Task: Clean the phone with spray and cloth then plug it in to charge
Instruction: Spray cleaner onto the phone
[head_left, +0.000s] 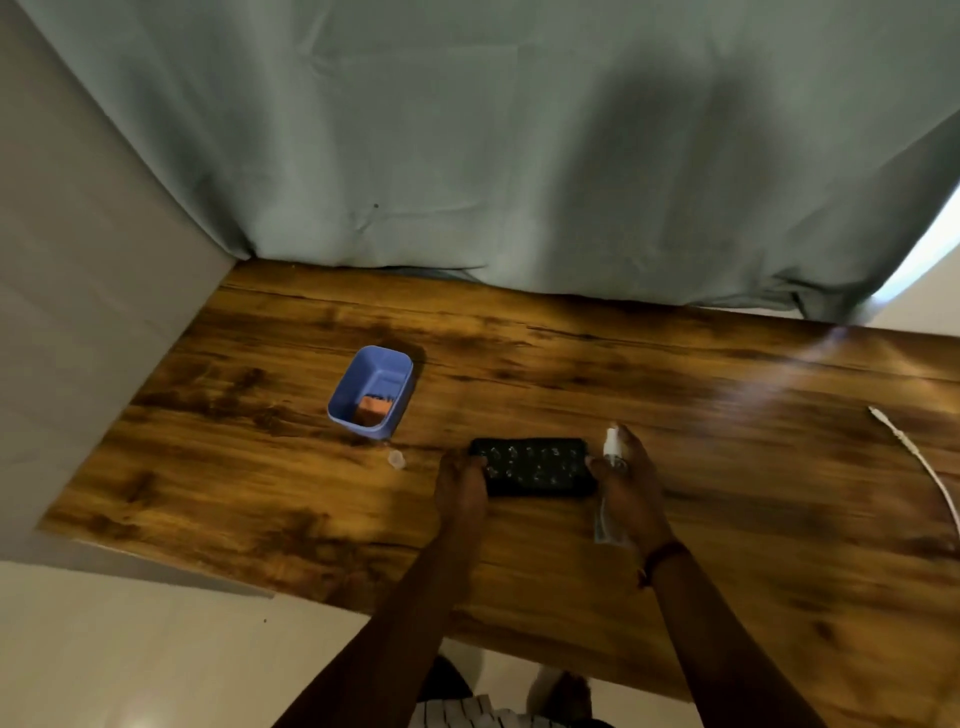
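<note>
Phone: a black phone (532, 466) is laid flat on the table (727, 519), lower centre of the frame, its long side running left to right; bright specks are seen across its top face.
Left hand: the left hand (460, 488) is placed at the phone's left end, and the fingers are curled over that end in a grip.
Right hand: the right hand (631, 486) is wrapped around a spray bottle (605, 519) just right of the phone; the thumb is brought up against the phone's right end, though contact cannot be told for certain.
Spray bottle: a clear bottle with a white nozzle is held roughly upright and a little tilted, the nozzle showing above the fingers beside the phone's upper right corner. Which way the nozzle is aimed cannot be told through the blur.
Tub: a blue plastic tub (347, 387) is set left of centre, above and left of the phone and apart from it.
Orange item: an orange item (371, 410) is seen inside the tub at its near end; whether it is a cloth cannot be told.
Cap: a small clear cap (396, 459) is left on the table between the tub and the left hand.
Cable: a white cable (919, 457) is laid along the right edge of the frame, well apart from the phone, its plug end pointing to the upper left.
Bracelet: a dark bracelet (662, 556) is worn on the right wrist.
Curtain: a grey-green curtain (467, 130) is hung across the top of the frame, down to the table's far edge.
</note>
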